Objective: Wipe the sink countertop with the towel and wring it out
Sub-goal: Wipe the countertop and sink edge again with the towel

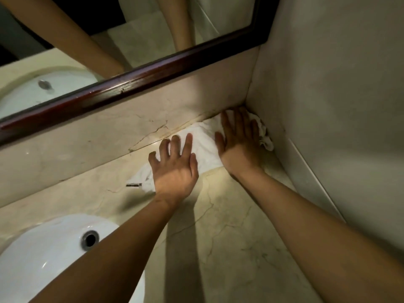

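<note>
White crumpled cotton towel [203, 142] lies flat-ish on the cream veined marble countertop [229, 237], shoved up along the seam with the marble backsplash [109, 136] and into the far right corner by the grey side wall [328, 106]. Left hand [175, 169] is spread, fingers straight and fanned, palm pressing the towel's left half; a loose end with a dark label strip [133, 184] sticks out just left of it. Right hand [237, 138] lies flat too, fingers together and reaching to the corner, pressing the towel's right part, with a bunched wad showing past its fingers against the wall. Neither hand grips the cloth, both only press. White oval ceramic basin [43, 254] with round metal overflow ring [90, 239] sits lower left, well apart from the towel; dark red wooden mirror frame [131, 82] runs above the backsplash. Likely stage: wiping the back corner, wringing not yet done. Risks: flat palms could slide over the cloth instead of dragging it if pressure drops; the bunched end could stay jammed in the corner, leaving that strip unwiped; the trailing label end may fold under; wringing over the counter rather than the basin would re-wet the marble.
</note>
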The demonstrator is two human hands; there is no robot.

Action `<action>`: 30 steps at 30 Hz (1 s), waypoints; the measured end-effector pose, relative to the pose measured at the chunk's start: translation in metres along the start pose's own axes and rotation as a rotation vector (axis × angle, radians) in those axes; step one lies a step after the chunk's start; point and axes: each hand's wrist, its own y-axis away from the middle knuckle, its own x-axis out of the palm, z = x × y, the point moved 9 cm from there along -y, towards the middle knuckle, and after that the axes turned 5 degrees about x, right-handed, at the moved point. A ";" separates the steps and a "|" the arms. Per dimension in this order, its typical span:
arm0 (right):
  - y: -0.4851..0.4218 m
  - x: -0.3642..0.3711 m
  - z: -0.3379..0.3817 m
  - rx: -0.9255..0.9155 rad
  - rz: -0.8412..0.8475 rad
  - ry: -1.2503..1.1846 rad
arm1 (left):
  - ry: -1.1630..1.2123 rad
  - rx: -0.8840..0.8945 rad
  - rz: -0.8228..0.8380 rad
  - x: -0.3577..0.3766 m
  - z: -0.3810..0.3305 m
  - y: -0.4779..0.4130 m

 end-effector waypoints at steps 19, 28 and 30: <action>0.200 -0.063 -0.076 0.233 0.145 0.011 | 0.187 0.255 0.017 0.003 -0.082 0.173; 0.356 -0.110 -0.111 0.389 0.232 0.036 | 0.208 0.371 0.008 -0.003 -0.132 0.313; 0.368 -0.111 -0.112 0.399 0.237 0.051 | 0.208 0.352 0.038 0.000 -0.133 0.326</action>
